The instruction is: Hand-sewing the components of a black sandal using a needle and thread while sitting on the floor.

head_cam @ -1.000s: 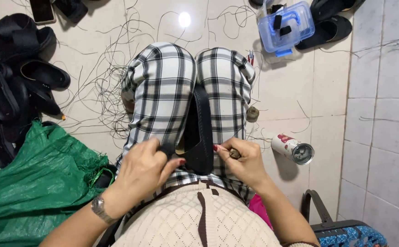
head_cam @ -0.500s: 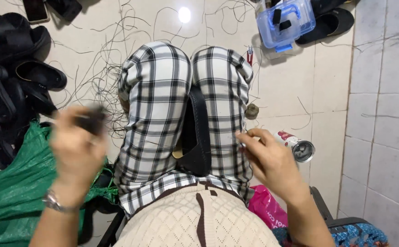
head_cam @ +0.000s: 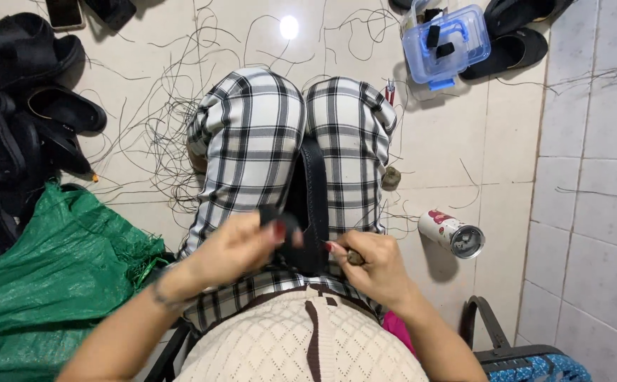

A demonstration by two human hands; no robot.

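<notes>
— Head view: where's the black sole (head_cam: 313, 191)?
— Between the knees on the lap, long axis running away from the body, near end at both hands.
— Fingers?
— Left hand (head_cam: 241, 244) pinches a small black piece (head_cam: 280, 221) just beside it; right hand (head_cam: 376, 262) is closed around a small tool.

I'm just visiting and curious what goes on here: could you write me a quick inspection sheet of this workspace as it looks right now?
Surface: pale tiled floor; work rests on the lap.
Job's things: black sandal lying between the knees.
Clutter: black thread offcuts, pile of black sandals, green sack, clear blue-lidded box, tipped can.
Hands: left hand pinches a small black piece at the sandal; right hand grips a small tool.
Cables: nothing seen.
Surroundings: dark chair frame at lower right.
</notes>
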